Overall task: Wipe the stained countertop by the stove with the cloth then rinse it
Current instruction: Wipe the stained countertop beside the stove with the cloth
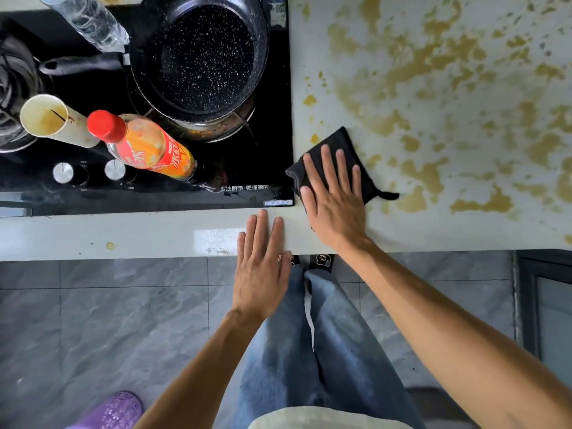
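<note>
A folded black cloth (pixel 337 144) lies on the pale countertop (pixel 402 230) just right of the black stove (pixel 266 156). My right hand (pixel 335 196) presses flat on the cloth with straight, spread fingers. Yellow-brown stains (pixel 427 72) cover most of the counter to the right and behind the cloth. My left hand (pixel 263 261) rests flat on the counter's front edge, fingers straight, holding nothing.
On the stove stand a black speckled pan (pixel 201 54), an orange drink bottle with a red cap (pixel 145 147), a stained paper cup (pixel 52 119) and a clear water bottle (pixel 93 23). Two knobs (pixel 89 171) sit at the stove's front. Grey floor tiles lie below.
</note>
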Available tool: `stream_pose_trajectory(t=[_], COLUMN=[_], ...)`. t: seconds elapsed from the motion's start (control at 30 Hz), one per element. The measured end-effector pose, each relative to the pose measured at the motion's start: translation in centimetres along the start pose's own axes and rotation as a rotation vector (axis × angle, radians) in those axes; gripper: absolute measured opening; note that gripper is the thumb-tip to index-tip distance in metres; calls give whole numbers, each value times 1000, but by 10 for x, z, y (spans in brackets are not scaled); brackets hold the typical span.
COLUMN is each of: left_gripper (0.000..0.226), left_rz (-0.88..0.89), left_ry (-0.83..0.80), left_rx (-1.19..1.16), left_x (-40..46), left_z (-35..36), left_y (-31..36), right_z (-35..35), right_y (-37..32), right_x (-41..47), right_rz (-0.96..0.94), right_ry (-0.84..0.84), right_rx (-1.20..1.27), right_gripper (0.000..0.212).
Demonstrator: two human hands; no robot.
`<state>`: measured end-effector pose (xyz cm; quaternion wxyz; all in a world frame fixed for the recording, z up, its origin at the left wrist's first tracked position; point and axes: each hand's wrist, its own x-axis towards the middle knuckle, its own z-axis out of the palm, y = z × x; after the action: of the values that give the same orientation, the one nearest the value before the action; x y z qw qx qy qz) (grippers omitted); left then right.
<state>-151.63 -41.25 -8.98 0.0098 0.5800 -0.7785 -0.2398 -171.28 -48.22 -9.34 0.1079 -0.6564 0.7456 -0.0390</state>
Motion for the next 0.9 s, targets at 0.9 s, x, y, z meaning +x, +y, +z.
stream_pose_trajectory(t=[0.9], left_gripper=[69], left_rz=[-60], left_ry=[51], left_rx=[-40], left_x=[-1], left_z=[-4], left_y=[15], right_z=[-33], right_y=[130], right_x=[-17], right_rz=[233], right_ry=[-19], right_rx=[-38], right_gripper=[60])
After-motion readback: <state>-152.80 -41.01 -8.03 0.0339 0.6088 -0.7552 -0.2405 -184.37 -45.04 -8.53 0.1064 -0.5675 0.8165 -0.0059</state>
